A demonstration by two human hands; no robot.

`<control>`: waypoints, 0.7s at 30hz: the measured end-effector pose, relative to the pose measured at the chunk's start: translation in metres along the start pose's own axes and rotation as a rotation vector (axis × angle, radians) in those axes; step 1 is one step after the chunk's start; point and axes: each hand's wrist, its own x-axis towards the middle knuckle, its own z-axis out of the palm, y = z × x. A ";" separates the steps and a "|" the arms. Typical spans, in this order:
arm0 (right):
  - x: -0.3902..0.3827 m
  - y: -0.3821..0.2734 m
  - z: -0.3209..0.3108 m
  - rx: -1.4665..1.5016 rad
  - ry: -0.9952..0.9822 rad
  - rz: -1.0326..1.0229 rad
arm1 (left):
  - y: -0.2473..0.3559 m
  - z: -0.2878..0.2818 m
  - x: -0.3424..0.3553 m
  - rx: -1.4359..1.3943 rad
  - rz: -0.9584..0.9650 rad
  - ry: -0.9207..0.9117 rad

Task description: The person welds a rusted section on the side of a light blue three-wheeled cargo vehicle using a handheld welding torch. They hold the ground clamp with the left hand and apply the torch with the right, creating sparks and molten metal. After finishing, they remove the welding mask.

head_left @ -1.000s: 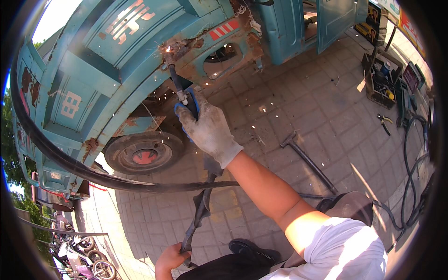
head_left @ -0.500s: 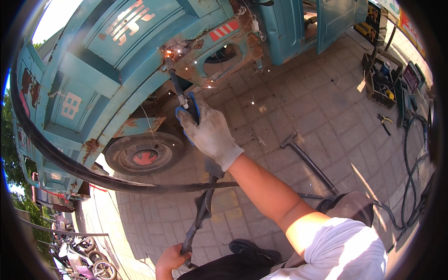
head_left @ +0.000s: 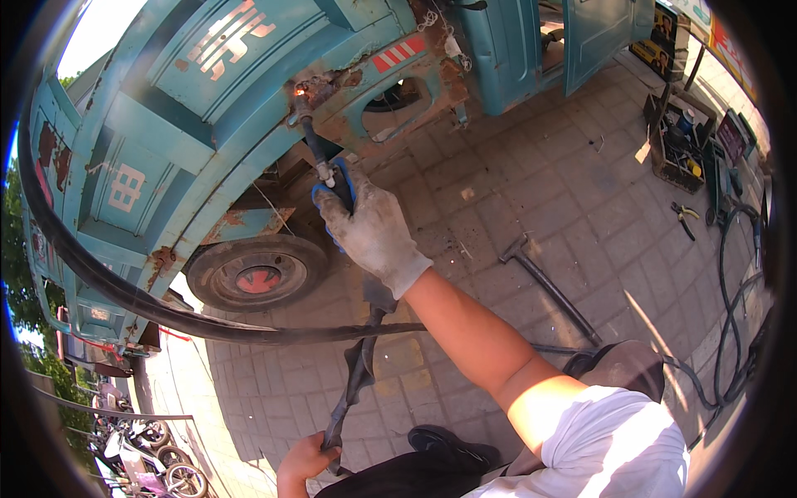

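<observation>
My right hand (head_left: 369,228), in a white work glove with blue at the fingers, is closed round the handle of a welding torch (head_left: 311,148). The torch's tip meets the rusty edge of the teal truck body (head_left: 170,108), where a small orange glow (head_left: 300,91) shows. From the handle a thick dark cable (head_left: 359,369) hangs down, partly wrapped in loose covering. Bare, my left hand (head_left: 309,456) is wrapped round that cable low in the view. Rusted, torn metal (head_left: 332,81) lies just right of the torch tip.
A thick black curved tube (head_left: 158,311) crosses the left foreground. Below the truck body stands a wheel (head_left: 257,274). On the paving lie a hammer (head_left: 552,290) and pliers (head_left: 685,220). An open toolbox (head_left: 679,145) and cables (head_left: 726,307) are at the right.
The bright sparks round the torch tip have mostly died down to one small glow. Both hands keep their holds and have barely moved.
</observation>
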 end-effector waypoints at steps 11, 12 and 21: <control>0.003 0.009 0.007 -0.053 0.077 -0.005 | 0.002 0.000 -0.001 -0.015 0.000 0.007; 0.002 0.004 0.005 -0.047 0.069 -0.016 | 0.000 0.000 0.000 -0.019 -0.008 0.001; 0.001 0.002 0.003 -0.040 0.028 -0.015 | 0.002 0.000 -0.001 -0.010 0.014 0.020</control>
